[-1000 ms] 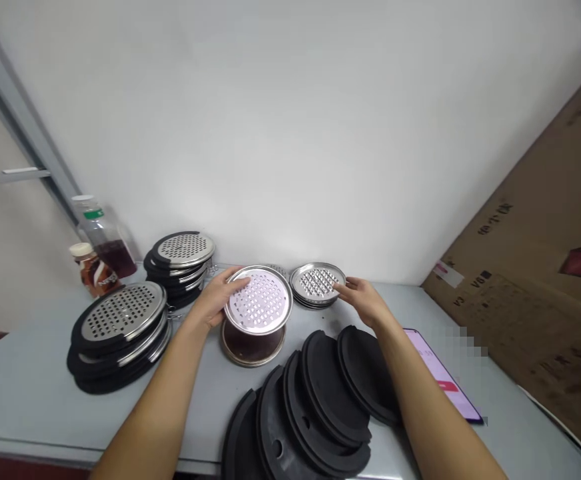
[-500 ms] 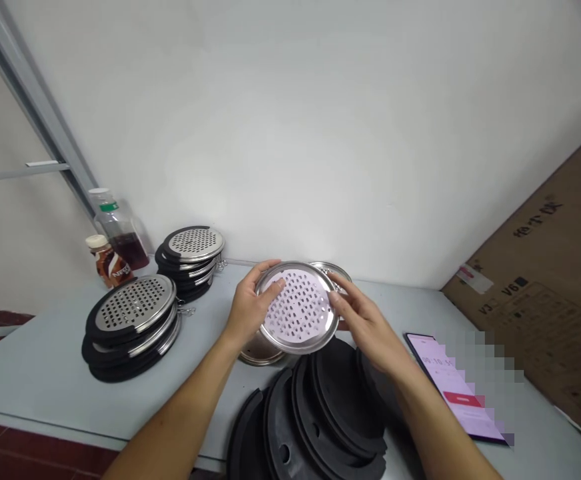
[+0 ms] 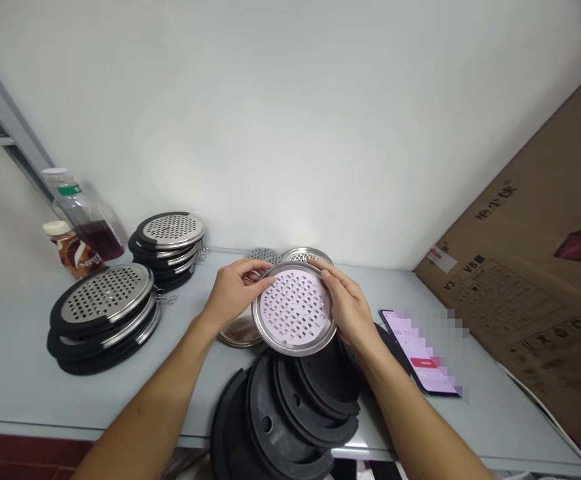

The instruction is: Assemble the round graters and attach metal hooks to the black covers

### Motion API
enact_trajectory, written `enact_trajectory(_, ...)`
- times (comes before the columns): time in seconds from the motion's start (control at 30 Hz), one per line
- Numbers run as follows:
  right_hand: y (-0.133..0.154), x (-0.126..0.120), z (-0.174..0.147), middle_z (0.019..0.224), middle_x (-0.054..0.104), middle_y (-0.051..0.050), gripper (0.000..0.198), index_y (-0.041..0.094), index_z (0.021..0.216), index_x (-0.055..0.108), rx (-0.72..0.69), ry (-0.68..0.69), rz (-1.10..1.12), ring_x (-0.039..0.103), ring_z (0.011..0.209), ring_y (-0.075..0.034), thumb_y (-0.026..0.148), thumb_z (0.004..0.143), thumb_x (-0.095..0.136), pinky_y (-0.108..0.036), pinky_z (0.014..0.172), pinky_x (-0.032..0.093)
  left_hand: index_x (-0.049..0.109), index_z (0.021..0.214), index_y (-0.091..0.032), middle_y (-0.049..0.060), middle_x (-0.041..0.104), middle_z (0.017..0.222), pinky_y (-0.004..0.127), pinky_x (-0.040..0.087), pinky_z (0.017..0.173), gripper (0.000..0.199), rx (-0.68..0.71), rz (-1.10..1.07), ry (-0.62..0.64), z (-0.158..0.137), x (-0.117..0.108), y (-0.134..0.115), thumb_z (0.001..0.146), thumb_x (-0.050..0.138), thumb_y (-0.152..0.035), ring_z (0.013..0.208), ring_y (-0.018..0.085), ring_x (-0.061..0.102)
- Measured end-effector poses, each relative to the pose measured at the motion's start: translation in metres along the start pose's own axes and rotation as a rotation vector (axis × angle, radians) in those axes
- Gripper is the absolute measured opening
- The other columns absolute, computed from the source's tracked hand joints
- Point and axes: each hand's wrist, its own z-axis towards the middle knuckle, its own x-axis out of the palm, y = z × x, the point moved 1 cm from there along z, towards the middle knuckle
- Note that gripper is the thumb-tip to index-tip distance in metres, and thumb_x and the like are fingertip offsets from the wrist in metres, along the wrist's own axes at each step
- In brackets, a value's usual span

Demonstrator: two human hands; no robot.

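Between my two hands a round metal grater disc (image 3: 296, 310) is held up, its perforated face tilted toward me. My left hand (image 3: 239, 290) pinches the upper left rim, thumb on the face. On the right rim my right hand (image 3: 346, 300) closes, with its fingers partly behind the disc. Below the disc fan out several black curved rim pieces (image 3: 283, 407), some with a round hole. Behind it lie another metal disc (image 3: 320, 254), a grey perforated plate (image 3: 264, 255) and a shiny round metal piece (image 3: 240, 331), partly covered by the held disc.
Two stacks of black-rimmed graters (image 3: 103, 293) (image 3: 173, 230) stand on the left of the grey table (image 3: 15, 387). Behind them are a brown bottle (image 3: 73, 250) and a clear bottle of dark liquid (image 3: 90, 220). A phone (image 3: 413, 343) lies at right, near a large cardboard box (image 3: 520, 267).
The view has swung to the right, so the table's things sit farther left. The grater disc stays in both hands, turned slightly more upright; my right hand has shifted up along its rim.
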Motion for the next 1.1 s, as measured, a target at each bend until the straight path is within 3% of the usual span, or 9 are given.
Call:
enact_trajectory(0.27, -0.009, 0.003, 0.0, 0.121, 0.07, -0.004, 0.035, 0.026, 0.12, 0.069, -0.005, -0.031, -0.01, 0.059, 0.117, -0.027, 0.041, 0.092, 0.054, -0.042, 0.103, 0.04, 0.074, 0.107, -0.02, 0.003, 0.072, 0.091, 0.026, 0.054, 0.067, 0.022, 0.272, 0.216, -0.052, -0.005, 0.005, 0.007, 0.086, 0.068, -0.022, 0.08, 0.015, 0.066)
enact_trajectory(0.4, -0.013, 0.005, 0.0, 0.117, 0.071, -0.004, 0.032, 0.026, 0.114, 0.071, 0.005, -0.034, -0.003, 0.061, 0.115, -0.028, 0.043, 0.091, 0.056, -0.042, 0.101, 0.041, 0.074, 0.108, -0.019, 0.005, 0.073, 0.095, 0.029, 0.056, 0.075, 0.022, 0.348, 0.233, -0.077, -0.005, 0.005, 0.009, 0.088, 0.065, -0.02, 0.085, 0.016, 0.068)
enact_trajectory(0.6, -0.016, 0.008, 0.001, 0.113, 0.073, -0.005, 0.037, 0.025, 0.116, 0.07, 0.041, -0.029, 0.058, 0.062, 0.111, -0.028, 0.048, 0.09, 0.057, -0.04, 0.097, 0.044, 0.074, 0.107, -0.022, 0.003, 0.073, 0.095, 0.029, 0.056, 0.076, 0.022, 0.34, 0.181, -0.106, -0.004, 0.004, 0.009, 0.088, 0.065, -0.017, 0.085, 0.016, 0.069)
enact_trajectory(0.8, -0.017, 0.009, -0.002, 0.088, 0.075, -0.005, 0.042, 0.019, 0.103, 0.074, 0.096, -0.038, 0.09, 0.065, 0.091, -0.026, 0.054, 0.086, 0.059, -0.034, 0.079, 0.048, 0.074, 0.105, -0.023, 0.002, 0.073, 0.094, 0.029, 0.056, 0.076, 0.018, 0.282, 0.147, -0.137, 0.0, 0.001, 0.012, 0.09, 0.064, -0.024, 0.085, 0.016, 0.068)
enact_trajectory(0.97, -0.022, 0.008, 0.0, 0.084, 0.074, -0.004, 0.04, 0.018, 0.096, 0.073, 0.098, -0.111, 0.109, 0.065, 0.081, -0.023, 0.054, 0.085, 0.06, -0.031, 0.072, 0.047, 0.069, 0.117, -0.023, 0.007, 0.065, 0.113, 0.041, 0.049, 0.097, 0.036, 0.403, 0.337, -0.163, -0.008, 0.004, -0.007, 0.084, 0.071, -0.039, 0.108, 0.023, 0.059)
enact_trajectory(1.1, -0.022, 0.007, 0.002, 0.091, 0.074, -0.006, 0.043, 0.018, 0.102, 0.072, 0.076, -0.153, 0.126, 0.065, 0.088, -0.026, 0.055, 0.084, 0.059, -0.034, 0.076, 0.049, 0.056, 0.134, -0.024, 0.011, 0.055, 0.132, 0.051, 0.039, 0.108, 0.069, 0.492, 0.508, 0.06, -0.025, 0.021, -0.025, 0.074, 0.077, -0.05, 0.124, 0.031, 0.047)
